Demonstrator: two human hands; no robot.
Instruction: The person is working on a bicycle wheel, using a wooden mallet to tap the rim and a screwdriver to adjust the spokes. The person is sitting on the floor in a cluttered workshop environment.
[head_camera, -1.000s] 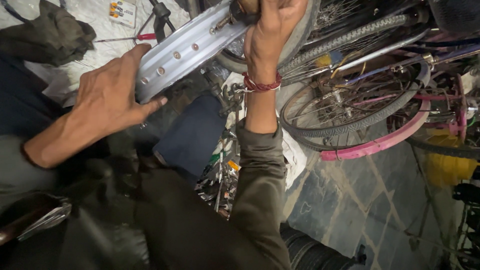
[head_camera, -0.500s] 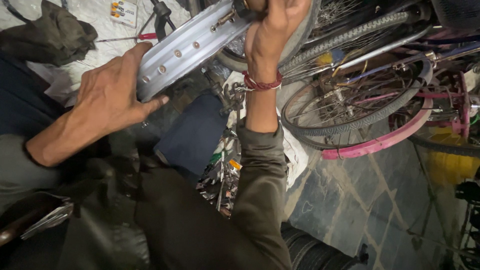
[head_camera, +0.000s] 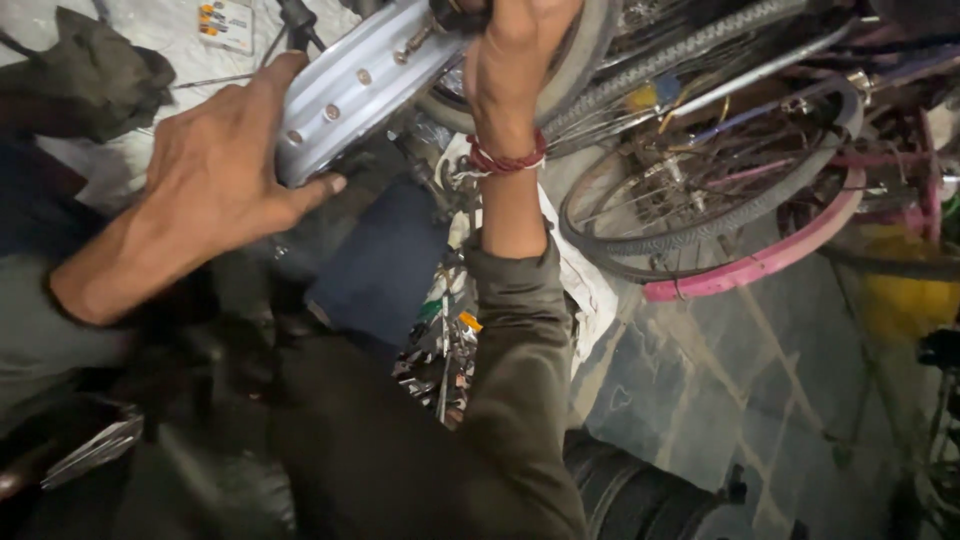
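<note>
We saw a silver-grey wheel rim (head_camera: 345, 95) dotted with a row of small round holes. A red thread band (head_camera: 508, 160) circled the wrist, above an olive-green sleeve (head_camera: 520, 380). One wheel (head_camera: 750, 265) carried a pink rim beside a grey ribbed tyre (head_camera: 690, 60). A dark blue cloth (head_camera: 385, 265) lay below, and the floor (head_camera: 700, 400) was grey-blue stone slabs.

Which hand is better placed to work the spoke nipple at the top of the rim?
Right hand: its fingers are already at the fitting. Left hand grips the silver rim lower down, steadying it.
</note>
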